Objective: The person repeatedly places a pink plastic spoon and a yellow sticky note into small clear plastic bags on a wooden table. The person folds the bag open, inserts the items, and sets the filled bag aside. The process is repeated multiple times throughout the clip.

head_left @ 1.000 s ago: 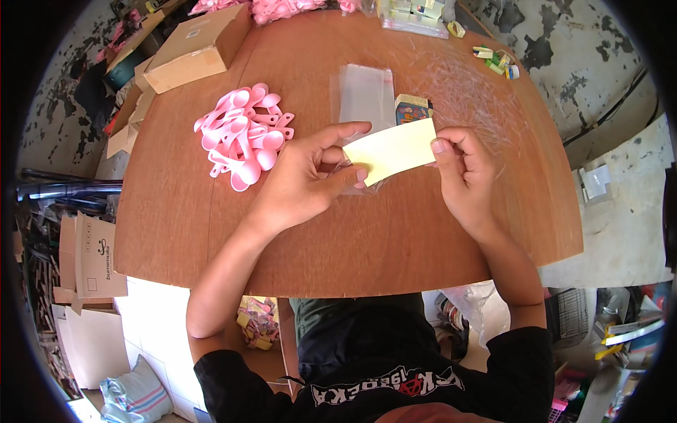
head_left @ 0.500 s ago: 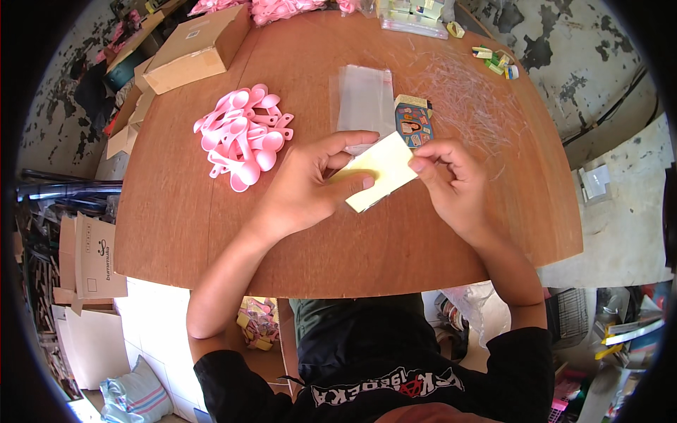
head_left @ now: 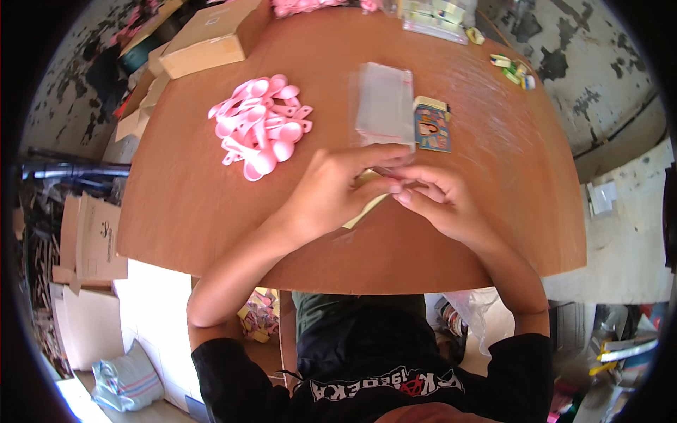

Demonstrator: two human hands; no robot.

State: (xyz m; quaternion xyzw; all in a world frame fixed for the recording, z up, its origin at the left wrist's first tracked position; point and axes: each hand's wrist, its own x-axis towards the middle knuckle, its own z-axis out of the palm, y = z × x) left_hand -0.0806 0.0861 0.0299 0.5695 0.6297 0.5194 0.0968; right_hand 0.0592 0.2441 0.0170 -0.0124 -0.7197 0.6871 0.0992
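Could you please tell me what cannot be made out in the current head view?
All in the head view:
Yellow paper: mostly hidden by the left grip.
Right grip: blurred where it meets the left; whether it pinches the paper is unclear.
Pink spoons: lower ones hidden by upper ones.
Clear strips: too fine and blurred to count.
Pink pile at the back: cut off by the top edge.

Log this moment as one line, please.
left grip: holding yellow card | right grip: close beside left, hold unclear | spoons: piled on table, left side | bags: flat, beyond both grips
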